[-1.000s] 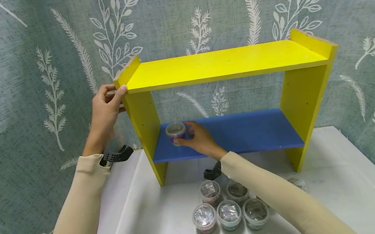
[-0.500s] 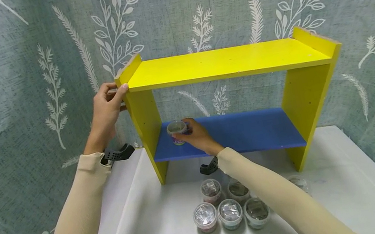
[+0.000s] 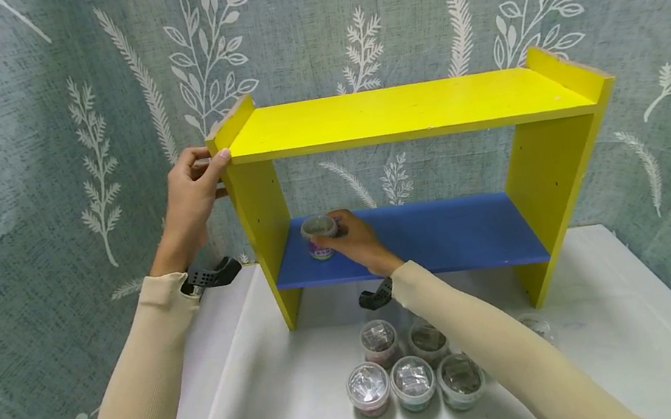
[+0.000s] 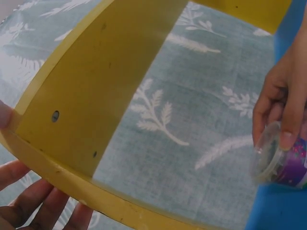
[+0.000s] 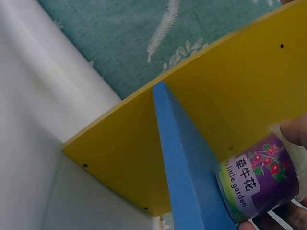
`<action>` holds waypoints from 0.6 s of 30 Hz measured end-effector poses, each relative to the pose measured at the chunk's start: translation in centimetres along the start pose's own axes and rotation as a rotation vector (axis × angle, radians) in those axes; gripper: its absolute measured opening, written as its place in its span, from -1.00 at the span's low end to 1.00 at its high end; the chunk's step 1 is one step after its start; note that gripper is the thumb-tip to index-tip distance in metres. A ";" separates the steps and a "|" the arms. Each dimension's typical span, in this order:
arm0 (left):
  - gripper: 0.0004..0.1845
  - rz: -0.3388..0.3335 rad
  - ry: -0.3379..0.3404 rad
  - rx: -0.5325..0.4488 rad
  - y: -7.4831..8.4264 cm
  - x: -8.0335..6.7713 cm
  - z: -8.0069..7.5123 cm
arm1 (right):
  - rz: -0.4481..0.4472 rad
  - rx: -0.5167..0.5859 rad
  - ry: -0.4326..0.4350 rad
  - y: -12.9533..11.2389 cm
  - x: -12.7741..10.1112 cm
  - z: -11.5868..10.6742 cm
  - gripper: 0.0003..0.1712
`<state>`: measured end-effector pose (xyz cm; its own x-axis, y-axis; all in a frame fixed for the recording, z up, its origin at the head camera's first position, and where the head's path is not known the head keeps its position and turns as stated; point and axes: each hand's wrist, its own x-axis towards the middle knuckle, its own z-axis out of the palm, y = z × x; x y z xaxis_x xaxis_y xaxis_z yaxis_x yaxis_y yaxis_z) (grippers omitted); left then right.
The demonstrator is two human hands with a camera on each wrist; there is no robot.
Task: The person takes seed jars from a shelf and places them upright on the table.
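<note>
On the left part of the blue shelf board [image 3: 441, 236] stands a small clear plastic tub [image 3: 320, 236], and my right hand [image 3: 357, 239] grips it between thumb and fingers. The right wrist view shows the tub's purple label [image 5: 261, 177] with red flowers and the words "little garden"; its base meets the board. My left hand [image 3: 188, 198] grips the upper left corner of the yellow shelf unit [image 3: 405, 109]. In the left wrist view, the left fingers [image 4: 45, 201] lie along the outer side of the yellow side panel [image 4: 91, 96].
Several lidded tubs [image 3: 368, 387] stand grouped on the white tablecloth [image 3: 290, 412] in front of the shelf. Another clear tub [image 3: 535, 328] sits farther right, partly behind the right sleeve [image 3: 489, 354]. A green leaf-patterned curtain [image 3: 303, 28] hangs behind.
The right hand and its tub have shifted very slightly right in the head view, as has the shelf unit. The left hand keeps its grip on the corner.
</note>
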<state>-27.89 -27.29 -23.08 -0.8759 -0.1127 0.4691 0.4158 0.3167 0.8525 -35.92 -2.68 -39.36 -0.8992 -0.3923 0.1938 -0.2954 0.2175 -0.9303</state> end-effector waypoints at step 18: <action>-0.44 0.002 -0.004 -0.001 0.1 0.0 0.0 | -0.033 -0.033 -0.009 -0.1 -1.3 -0.5 -0.17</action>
<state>-27.86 -27.25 -23.04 -0.8761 -0.1089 0.4696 0.4174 0.3160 0.8520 -34.84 -1.73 -39.40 -0.8860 -0.4075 0.2212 -0.3353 0.2337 -0.9126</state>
